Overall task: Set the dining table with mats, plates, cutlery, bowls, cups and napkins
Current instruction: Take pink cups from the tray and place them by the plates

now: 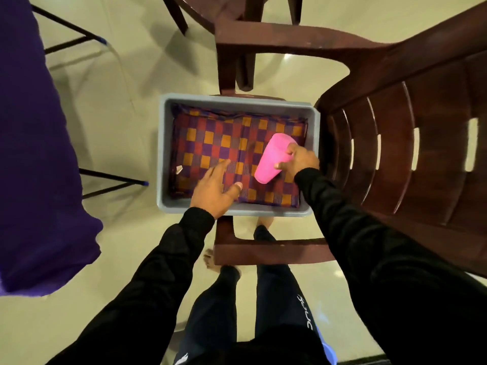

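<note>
Pale glossy floor tiles [110,106] fill the background, reflecting the room light. At the bottom of the frame the person's legs in dark trousers and bare feet stand on the floor, with both black sleeves reaching up toward the middle.

Mid-frame, a grey rectangular plastic tub [238,102] sits on the seat of a dark brown plastic armchair [421,143], between its armrests. Inside the tub lies a folded checked cloth mat in purple, red and orange [218,143], covering nearly the whole bottom. A small pale scrap [179,169] lies on the mat near the tub's left wall.

The left hand [214,187] rests flat on the mat at the tub's near edge, fingers straight and spread, gripping nothing. The right hand [299,160] clasps a pink plastic cup [272,159], tilted with its rim toward the upper right and its base toward the lower left, over the right half of the mat.

A purple cloth-covered desk [34,154] fills the left side of the frame, thin black metal legs with blue tips showing beneath it. Another dark brown chair [200,11] stands at the top of the frame.
</note>
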